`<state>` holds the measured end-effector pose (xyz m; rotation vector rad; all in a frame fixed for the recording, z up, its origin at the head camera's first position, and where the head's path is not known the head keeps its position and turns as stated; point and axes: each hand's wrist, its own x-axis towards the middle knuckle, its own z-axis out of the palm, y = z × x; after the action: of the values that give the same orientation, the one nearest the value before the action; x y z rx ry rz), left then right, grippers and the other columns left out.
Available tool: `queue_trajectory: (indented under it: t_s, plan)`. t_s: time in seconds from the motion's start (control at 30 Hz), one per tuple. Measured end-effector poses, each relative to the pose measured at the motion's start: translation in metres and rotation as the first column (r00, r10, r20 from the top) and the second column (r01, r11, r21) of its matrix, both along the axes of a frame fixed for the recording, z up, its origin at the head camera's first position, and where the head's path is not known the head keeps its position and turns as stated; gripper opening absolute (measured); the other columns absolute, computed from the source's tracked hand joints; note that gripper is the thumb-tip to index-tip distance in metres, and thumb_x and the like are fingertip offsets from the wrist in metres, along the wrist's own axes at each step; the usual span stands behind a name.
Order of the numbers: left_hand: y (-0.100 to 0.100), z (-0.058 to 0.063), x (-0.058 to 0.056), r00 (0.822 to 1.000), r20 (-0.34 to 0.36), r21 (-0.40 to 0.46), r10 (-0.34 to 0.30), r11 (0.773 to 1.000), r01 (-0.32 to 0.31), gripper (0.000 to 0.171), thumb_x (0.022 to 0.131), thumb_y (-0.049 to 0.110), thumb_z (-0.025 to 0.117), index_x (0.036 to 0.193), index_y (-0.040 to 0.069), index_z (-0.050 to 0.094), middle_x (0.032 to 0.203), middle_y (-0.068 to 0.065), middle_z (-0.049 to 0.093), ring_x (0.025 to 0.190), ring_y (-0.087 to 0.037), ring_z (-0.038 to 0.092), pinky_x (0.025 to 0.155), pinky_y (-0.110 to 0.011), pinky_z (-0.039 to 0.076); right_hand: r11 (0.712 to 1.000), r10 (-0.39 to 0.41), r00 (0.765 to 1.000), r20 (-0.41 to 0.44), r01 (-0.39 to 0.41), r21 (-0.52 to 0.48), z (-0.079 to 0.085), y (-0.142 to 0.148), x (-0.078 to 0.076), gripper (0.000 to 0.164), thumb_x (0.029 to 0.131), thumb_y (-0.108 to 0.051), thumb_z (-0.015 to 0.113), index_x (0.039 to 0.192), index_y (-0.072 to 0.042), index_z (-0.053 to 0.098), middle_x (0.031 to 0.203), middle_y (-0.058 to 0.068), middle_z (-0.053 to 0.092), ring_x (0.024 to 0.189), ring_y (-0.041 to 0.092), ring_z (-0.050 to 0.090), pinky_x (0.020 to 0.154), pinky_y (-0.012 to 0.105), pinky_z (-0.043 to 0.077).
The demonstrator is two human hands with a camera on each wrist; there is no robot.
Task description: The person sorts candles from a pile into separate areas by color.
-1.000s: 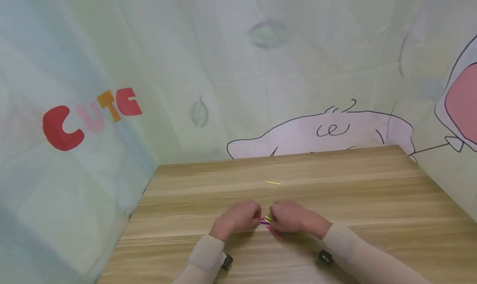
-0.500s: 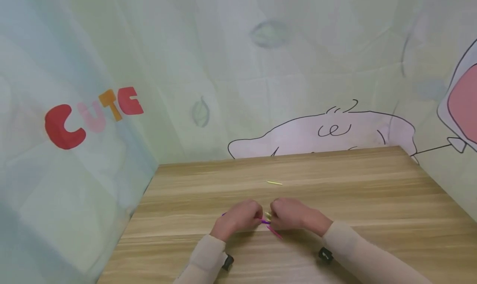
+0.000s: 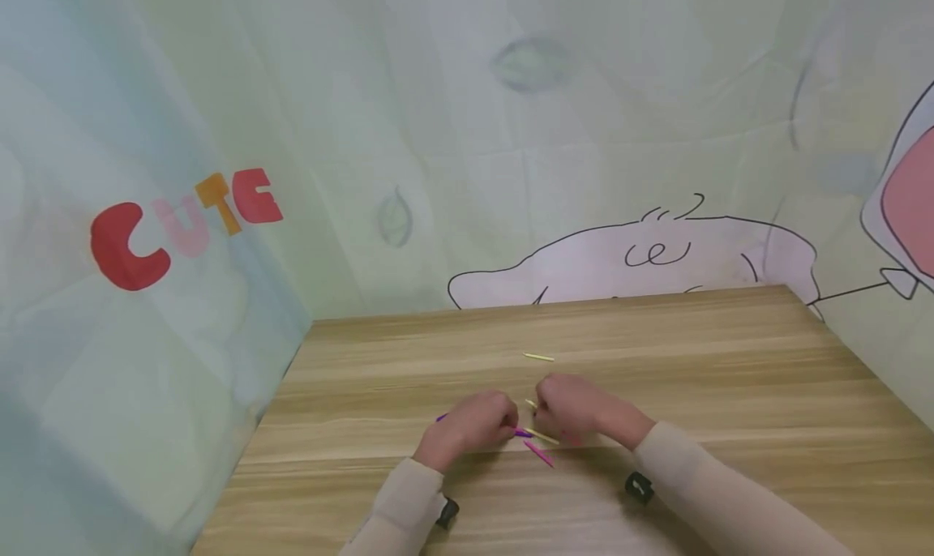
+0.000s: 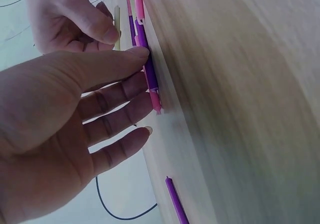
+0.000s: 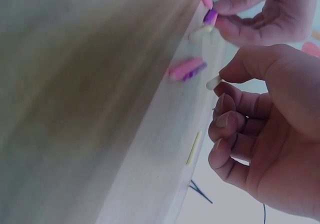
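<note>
My left hand (image 3: 470,422) pinches a thin purple stick (image 4: 152,74) and a pink stick (image 4: 156,103) between thumb and fingers, low over the wooden table (image 3: 350,475). Just to its right, my right hand (image 3: 572,406) holds a pale yellow stick (image 5: 214,82) by thumb and forefinger, the other fingers curled loosely. Between the hands lies another yellow stick (image 3: 541,436), with a pink stick (image 3: 538,454) in front of it. A blurred pink stick (image 5: 185,68) and a purple one (image 5: 196,71) lie side by side below the right hand.
A lone yellow stick (image 3: 538,357) rests farther back on the table. The tip of a purple stick (image 3: 441,417) shows left of the left hand. A printed cloth (image 3: 409,134) hangs behind and along the table's left side.
My right hand has moved away from the left, back and slightly right, with a yellow stick in its fingers. Another yellow stick and a pink one now show beneath it. The left hand stays nearly still.
</note>
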<state>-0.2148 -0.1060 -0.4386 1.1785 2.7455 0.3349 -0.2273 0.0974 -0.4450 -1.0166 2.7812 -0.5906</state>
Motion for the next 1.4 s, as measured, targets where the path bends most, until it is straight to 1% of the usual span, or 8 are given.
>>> queue_trajectory:
  t_s: [0.23, 0.43, 0.57, 0.77, 0.93, 1.13, 1.27, 1.4]
  plan:
    - [0.001, -0.001, 0.001, 1.0, -0.023, -0.001, 0.006, 1.0, -0.006, 0.018, 0.088, 0.008, 0.072, 0.072, 0.012, 0.066, 0.067, 0.01, 0.053, 0.061, -0.005, 0.046, 0.058, -0.02, 0.041, 0.996, -0.075, 0.996, -0.039, 0.077, 0.042, -0.003, 0.004, -0.014, 0.03, 0.086, -0.015, 0.067, 0.062, -0.016, 0.05, 0.056, -0.007, 0.045, 0.049, 0.009, 0.041, 0.048, 0.028, 0.038]
    - [0.001, 0.001, 0.004, 0.998, 0.021, -0.015, 0.057, 0.998, -0.057, 0.014, 0.09, 0.01, 0.072, 0.077, 0.013, 0.069, 0.069, 0.01, 0.055, 0.063, -0.005, 0.048, 0.061, -0.02, 0.043, 0.985, -0.124, 0.992, -0.035, 0.127, 0.114, -0.001, 0.004, -0.026, 0.025, 0.092, -0.013, 0.066, 0.07, -0.012, 0.055, 0.063, 0.0, 0.05, 0.056, 0.014, 0.047, 0.055, 0.032, 0.046]
    - [0.002, 0.002, 0.004, 0.996, 0.049, -0.014, 0.072, 0.997, -0.072, 0.012, 0.091, 0.011, 0.072, 0.079, 0.013, 0.071, 0.07, 0.01, 0.055, 0.063, -0.005, 0.048, 0.061, -0.02, 0.043, 0.98, -0.139, 0.988, -0.061, 0.146, 0.135, 0.001, 0.005, -0.031, 0.024, 0.093, -0.011, 0.066, 0.072, -0.009, 0.056, 0.065, 0.002, 0.05, 0.057, 0.017, 0.048, 0.055, 0.034, 0.046]
    - [0.002, 0.0, 0.004, 0.997, 0.038, -0.025, 0.075, 0.997, -0.074, 0.013, 0.091, 0.013, 0.072, 0.078, 0.014, 0.069, 0.07, 0.01, 0.055, 0.063, -0.005, 0.049, 0.06, -0.02, 0.043, 0.975, -0.143, 0.986, -0.088, 0.156, 0.16, 0.0, 0.005, -0.04, 0.021, 0.095, -0.015, 0.066, 0.076, -0.006, 0.058, 0.068, 0.003, 0.05, 0.059, 0.017, 0.048, 0.056, 0.033, 0.046]
    - [0.003, 0.001, 0.004, 0.992, 0.063, -0.038, 0.105, 0.994, -0.103, 0.011, 0.092, 0.015, 0.072, 0.081, 0.015, 0.071, 0.072, 0.01, 0.056, 0.065, -0.006, 0.05, 0.062, -0.02, 0.044, 0.969, -0.151, 0.985, -0.08, 0.164, 0.186, -0.001, 0.004, -0.049, 0.02, 0.096, -0.016, 0.064, 0.081, -0.005, 0.059, 0.072, 0.005, 0.051, 0.062, 0.018, 0.05, 0.057, 0.033, 0.047]
    - [0.003, 0.002, 0.005, 0.988, 0.082, -0.048, 0.132, 0.991, -0.128, 0.008, 0.092, 0.017, 0.072, 0.084, 0.016, 0.072, 0.073, 0.01, 0.056, 0.066, -0.006, 0.05, 0.063, -0.02, 0.044, 0.961, -0.177, 0.982, -0.071, 0.188, 0.203, -0.004, 0.003, -0.058, 0.014, 0.091, -0.011, 0.063, 0.079, -0.007, 0.057, 0.072, 0.005, 0.051, 0.063, 0.019, 0.051, 0.056, 0.032, 0.046]
    - [0.002, 0.0, 0.004, 0.987, 0.084, -0.047, 0.134, 0.99, -0.131, 0.01, 0.093, 0.018, 0.072, 0.083, 0.016, 0.072, 0.072, 0.01, 0.055, 0.065, -0.006, 0.05, 0.062, -0.02, 0.044, 0.957, -0.183, 0.979, -0.093, 0.199, 0.211, -0.006, 0.002, -0.062, 0.013, 0.09, -0.011, 0.063, 0.079, -0.006, 0.057, 0.072, 0.005, 0.051, 0.063, 0.019, 0.05, 0.055, 0.033, 0.046]
    - [0.002, -0.001, 0.004, 0.992, 0.063, -0.038, 0.114, 0.993, -0.111, 0.012, 0.092, 0.017, 0.072, 0.081, 0.016, 0.071, 0.071, 0.01, 0.055, 0.065, -0.006, 0.05, 0.062, -0.02, 0.044, 0.953, -0.177, 0.977, -0.117, 0.2, 0.227, -0.005, 0.001, -0.065, 0.012, 0.09, -0.011, 0.062, 0.08, -0.005, 0.059, 0.073, 0.006, 0.052, 0.063, 0.019, 0.05, 0.056, 0.034, 0.046]
